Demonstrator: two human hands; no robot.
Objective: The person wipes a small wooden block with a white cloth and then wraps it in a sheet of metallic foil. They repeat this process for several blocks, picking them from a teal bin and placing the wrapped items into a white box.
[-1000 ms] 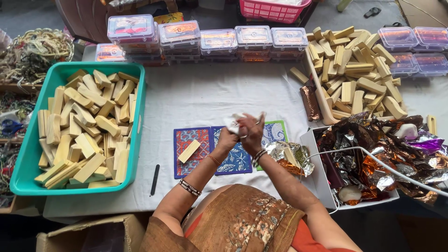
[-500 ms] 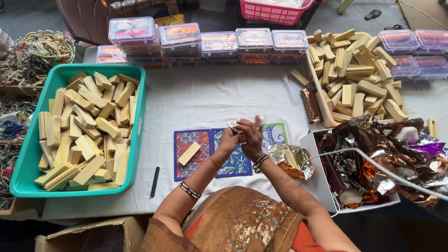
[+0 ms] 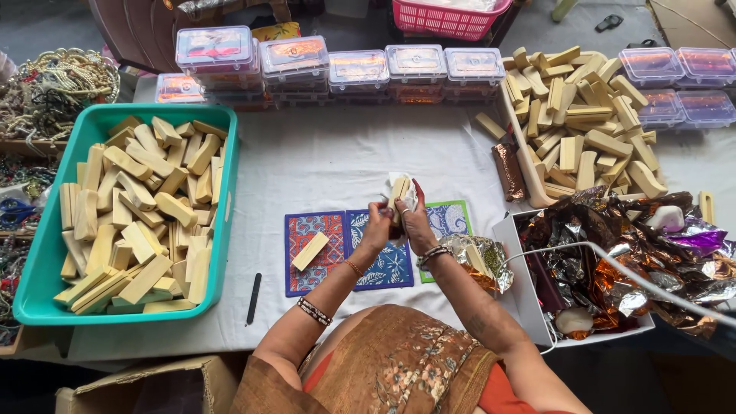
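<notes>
Both my hands meet over the patterned coasters [image 3: 389, 264] in front of me. My left hand [image 3: 378, 223] and my right hand [image 3: 415, 219] together hold a pale yellow bar [image 3: 399, 188] with a white wrapper around its top. One more pale bar [image 3: 310, 251] lies on the red coaster to the left. A partly opened bar in silver foil [image 3: 477, 259] rests by my right wrist.
A teal tray [image 3: 222, 230] at left holds several pale bars. A tan tray [image 3: 529, 172] at back right is heaped with more. A white box [image 3: 512, 245] at right holds crumpled foil. Clear lidded boxes [image 3: 356, 69] line the back. A black pen [image 3: 254, 297] lies near the front edge.
My hands stayed over the coasters and worked the bar and its white wrapper; the bar now stands more upright between my fingers.
</notes>
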